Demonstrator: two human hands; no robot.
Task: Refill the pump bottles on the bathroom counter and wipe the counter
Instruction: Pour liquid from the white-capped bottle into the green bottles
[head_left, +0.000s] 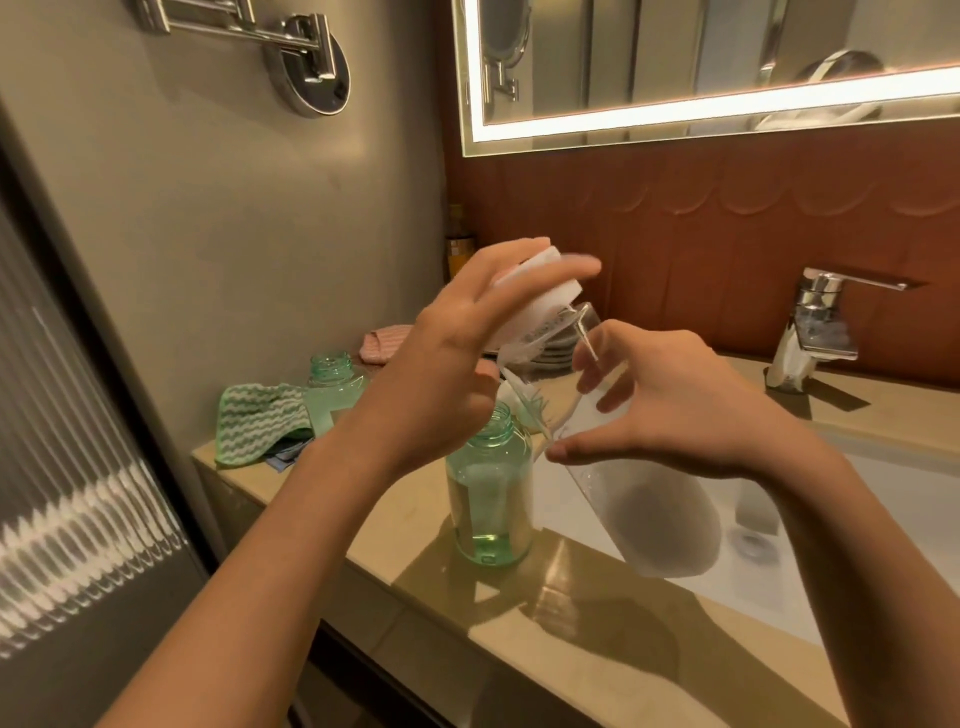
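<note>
Evidently the refilling is in full swing. The left hand (457, 364) grips a white plastic pump head (535, 291), its fingers (561, 267) curled over the top. It holds the head lifted and tilted, so the thin clear dip tube (588, 338) hanging from it sits by the neck of a frosted translucent plastic bottle (660, 514). The right hand (691, 410) holds that bottle near its neck, thumb in front and the other fingers wrapped behind. The bottle leans out over the white sink basin (779, 587) — a sensible spot, I judge, since drips from the tube would land there rather than on the beige stone desk (415, 525). Whether the pump is coming out or going back in, I cannot tell from this view.

Just beside the hands, near the desk's front edge, a pale green clear plastic bottle (488, 499) stands upright and uncapped. It seems to hold only a little liquid at the bottom. It is probably kept open and close so that it can be filled without a reach. A small white piece just above its mouth is too blurred to name.

A second uncapped green bottle (332, 382) stands further back by the wall, beside a green-and-white striped cloth (260, 421), with a pink cloth (382, 345) behind it. Both cloths lie off to the side — parked there, I would guess, until the wiping, which looks not yet begun.
</note>
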